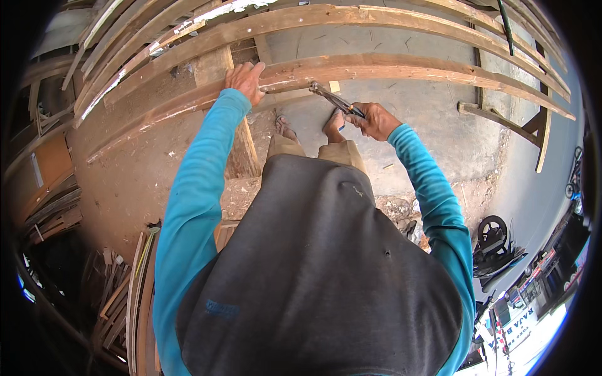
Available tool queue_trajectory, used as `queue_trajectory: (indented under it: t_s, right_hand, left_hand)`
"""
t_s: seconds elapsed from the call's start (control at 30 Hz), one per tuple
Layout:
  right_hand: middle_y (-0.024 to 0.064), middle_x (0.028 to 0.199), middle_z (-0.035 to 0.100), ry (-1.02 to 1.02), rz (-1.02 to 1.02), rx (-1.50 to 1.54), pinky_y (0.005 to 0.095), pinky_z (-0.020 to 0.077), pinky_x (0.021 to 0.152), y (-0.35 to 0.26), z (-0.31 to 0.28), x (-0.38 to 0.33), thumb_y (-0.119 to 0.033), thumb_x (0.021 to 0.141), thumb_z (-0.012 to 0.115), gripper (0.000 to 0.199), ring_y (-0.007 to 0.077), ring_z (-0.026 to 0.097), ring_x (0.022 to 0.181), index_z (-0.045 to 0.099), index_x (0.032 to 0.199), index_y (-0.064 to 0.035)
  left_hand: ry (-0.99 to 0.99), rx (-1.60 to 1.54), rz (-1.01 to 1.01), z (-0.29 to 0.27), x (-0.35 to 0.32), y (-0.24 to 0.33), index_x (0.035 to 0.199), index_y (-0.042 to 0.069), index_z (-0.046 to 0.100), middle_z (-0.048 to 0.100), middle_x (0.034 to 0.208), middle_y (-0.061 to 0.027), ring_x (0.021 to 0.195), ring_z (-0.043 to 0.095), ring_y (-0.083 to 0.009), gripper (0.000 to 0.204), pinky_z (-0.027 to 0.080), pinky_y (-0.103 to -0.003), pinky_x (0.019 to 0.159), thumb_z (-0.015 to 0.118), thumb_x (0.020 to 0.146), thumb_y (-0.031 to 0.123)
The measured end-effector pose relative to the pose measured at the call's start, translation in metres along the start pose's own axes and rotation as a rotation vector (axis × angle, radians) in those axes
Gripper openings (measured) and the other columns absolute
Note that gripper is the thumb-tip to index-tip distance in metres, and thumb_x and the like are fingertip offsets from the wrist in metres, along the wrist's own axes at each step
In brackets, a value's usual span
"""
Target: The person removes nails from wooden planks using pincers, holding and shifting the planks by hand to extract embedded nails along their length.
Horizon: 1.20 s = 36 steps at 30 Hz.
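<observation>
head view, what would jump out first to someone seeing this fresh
First, the two bright blue sleeves reaching up the middle of the frame to a long wooden plank arching across the top. The left hand rests flat on that plank, while the right hand grips pliers whose tip meets the plank's lower edge. More planks curve above it, and scrap wood is heaped at the lower left.

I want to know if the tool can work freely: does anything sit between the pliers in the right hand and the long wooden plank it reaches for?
Nothing visible does. The right hand holds the dark metal pliers, whose tip already meets the long reddish-brown wooden plank. The left hand rests on the same plank, off to the side.
</observation>
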State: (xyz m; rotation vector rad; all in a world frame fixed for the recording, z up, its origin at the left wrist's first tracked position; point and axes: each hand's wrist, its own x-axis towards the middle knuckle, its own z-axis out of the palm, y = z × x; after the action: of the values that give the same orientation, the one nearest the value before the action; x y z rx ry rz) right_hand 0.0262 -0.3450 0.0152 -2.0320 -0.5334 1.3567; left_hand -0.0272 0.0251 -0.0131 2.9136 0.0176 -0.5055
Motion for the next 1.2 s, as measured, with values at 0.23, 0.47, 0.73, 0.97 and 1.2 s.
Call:
queue_trajectory:
  t_s: [0.23, 0.47, 0.73, 0.97, 1.2]
  right_hand:
    - [0.013, 0.098, 0.067, 0.139, 0.141, 0.763, 0.0333, 0.06, 0.073, -0.057, 0.072, -0.017, -0.017, 0.102, 0.053, 0.026, 0.0204, 0.071, 0.082, 0.059, 0.112, 0.0059]
    - [0.0067, 0.082, 0.06, 0.346, 0.15, 0.991, 0.031, 0.0541, 0.058, -0.091, 0.118, -0.005, -0.014, 0.099, 0.052, 0.024, 0.0154, 0.061, 0.067, 0.058, 0.11, 0.0054]
    - [0.0094, 0.089, 0.066, 0.267, 0.19, 0.74, 0.0337, 0.0608, 0.065, -0.074, 0.091, -0.019, -0.018, 0.101, 0.051, 0.03, 0.0179, 0.068, 0.072, 0.056, 0.12, 0.0044]
    - [0.0176, 0.111, 0.07, 0.211, 0.133, 0.866, 0.0389, 0.0614, 0.085, -0.078, 0.094, -0.017, -0.018, 0.104, 0.048, 0.05, 0.0281, 0.072, 0.097, 0.04, 0.146, 0.0068]
    - [0.0171, 0.088, 0.07, 0.249, 0.208, 0.363, 0.0409, 0.0569, 0.071, -0.069, 0.076, -0.015, -0.021, 0.101, 0.053, 0.029, 0.0257, 0.072, 0.079, 0.06, 0.115, 0.0034]
  left_hand:
    - [0.133, 0.028, 0.029, 0.005, -0.01, 0.006, 0.125, 0.016, 0.054, 0.059, 0.114, -0.0113, 0.115, 0.055, -0.0322, 0.062, 0.04, -0.048, 0.095, 0.085, 0.071, 0.021]
    - [0.099, 0.015, 0.025, 0.003, -0.011, 0.004, 0.124, 0.016, 0.055, 0.059, 0.119, -0.0119, 0.118, 0.055, -0.0316, 0.053, 0.04, -0.048, 0.095, 0.079, 0.077, 0.021]
    - [0.044, 0.02, 0.008, 0.0, -0.012, 0.004, 0.129, 0.017, 0.052, 0.057, 0.12, -0.0107, 0.123, 0.052, -0.0297, 0.059, 0.04, -0.047, 0.098, 0.081, 0.077, 0.021]
    - [0.021, 0.027, -0.001, -0.002, -0.011, 0.006, 0.127, 0.017, 0.052, 0.057, 0.122, -0.0113, 0.122, 0.052, -0.0316, 0.059, 0.039, -0.048, 0.099, 0.082, 0.076, 0.023]
    - [0.064, 0.038, -0.011, 0.002, -0.012, 0.006, 0.131, 0.018, 0.051, 0.056, 0.121, -0.011, 0.121, 0.053, -0.0325, 0.067, 0.04, -0.051, 0.098, 0.084, 0.074, 0.023]
